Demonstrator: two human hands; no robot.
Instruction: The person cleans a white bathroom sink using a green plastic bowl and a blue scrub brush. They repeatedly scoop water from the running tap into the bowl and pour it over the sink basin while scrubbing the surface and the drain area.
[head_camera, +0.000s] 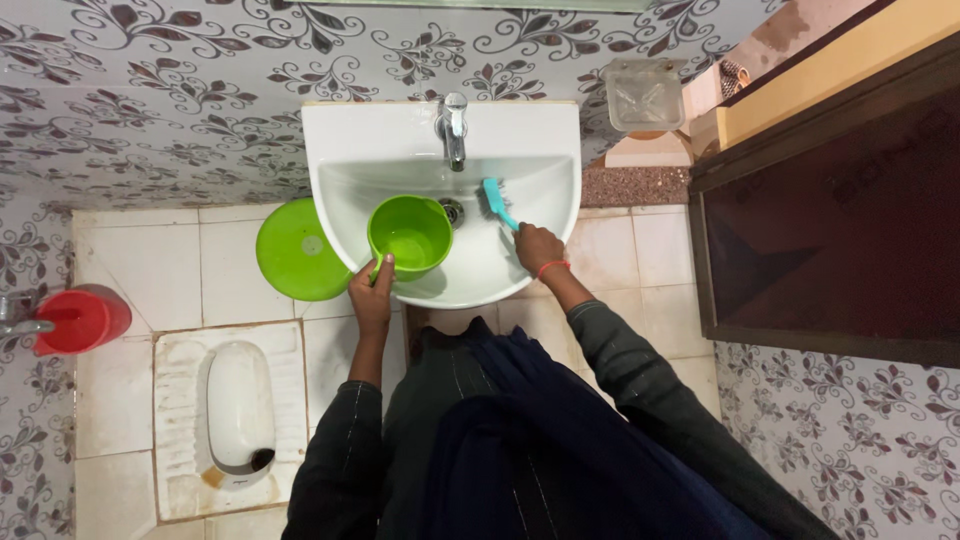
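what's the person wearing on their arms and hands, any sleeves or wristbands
Both arms are in long dark sleeves with thin pale pinstripes, reaching to the wrists. The left hand is bare, with no glove or band showing. The right hand is bare too, with a thin orange-red band round the wrist just above the cuff. No rings can be made out.

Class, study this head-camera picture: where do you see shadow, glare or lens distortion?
Head view: the green mug casts a soft shadow on the white basin; the tap shows a small glint; the dark cabinet is underexposed; wide-angle bending slants the wall tiles at the edges; focus is sharp throughout.
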